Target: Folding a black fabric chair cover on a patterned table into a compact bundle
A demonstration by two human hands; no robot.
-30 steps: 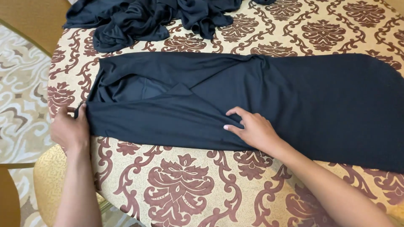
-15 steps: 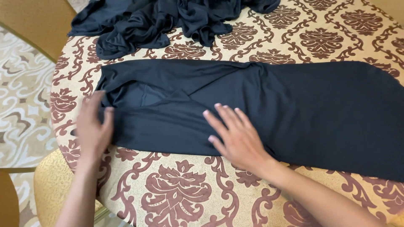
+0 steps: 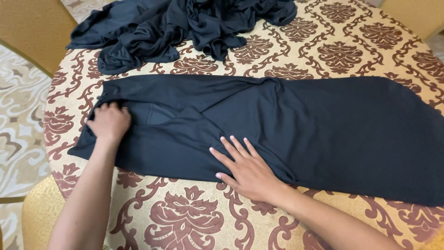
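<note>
While both hands press flat, left hand (image 3: 109,122) curled at the edge, right hand (image 3: 245,166) spread wide, the dark garment (image 3: 277,125) beneath them is being smoothed; folding likely needs a firm edge grip.

A round table (image 3: 194,222) wears a cream cloth with big dark red swirls and flowers. At its far side lies a messy pile of dark clothes (image 3: 185,28). A tan chair (image 3: 30,32) stands at the top left. A patterned carpet (image 3: 18,134) covers the floor on the left.
</note>
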